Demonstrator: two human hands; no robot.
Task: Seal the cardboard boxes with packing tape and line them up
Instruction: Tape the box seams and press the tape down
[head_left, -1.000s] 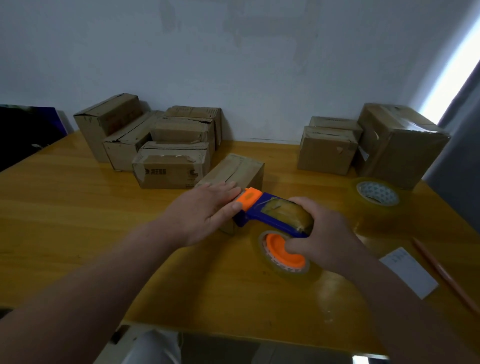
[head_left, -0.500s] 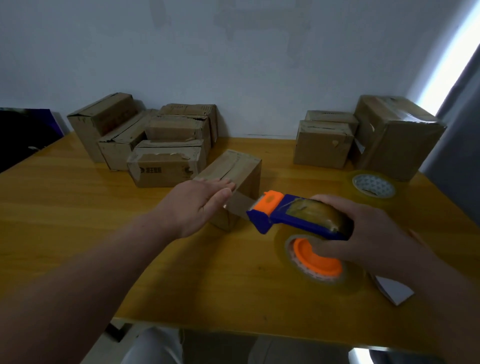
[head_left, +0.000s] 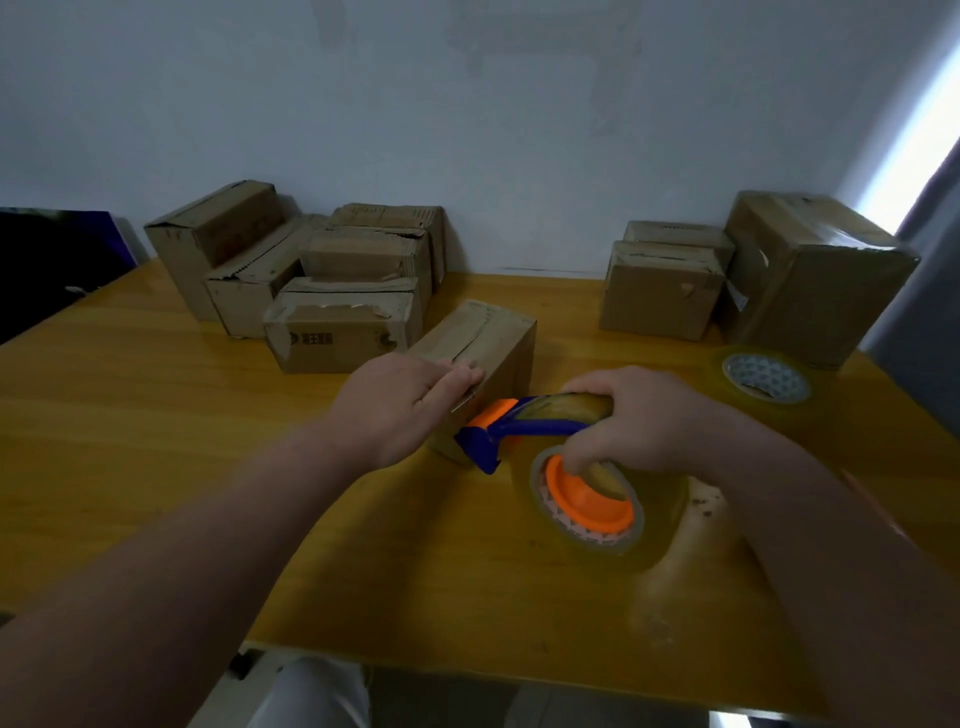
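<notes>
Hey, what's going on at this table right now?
A person is taping a cardboard box shut on the yellow table. The left hand lies flat on the box's near end. The right hand grips a blue-and-orange tape dispenser, its head against the box's near face. A group of boxes sits at the back left, another group at the back right, and a spare tape roll lies at the right.

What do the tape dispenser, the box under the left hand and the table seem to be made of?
The dispenser: probably hard plastic; smooth, slightly shiny blue and orange moulded parts. The box: brown cardboard, matte, with creased flaps and a folded seam. The table: wood or a wood-look veneer, glossy yellow; grain lines and reflections show, but which one is unclear.
</notes>
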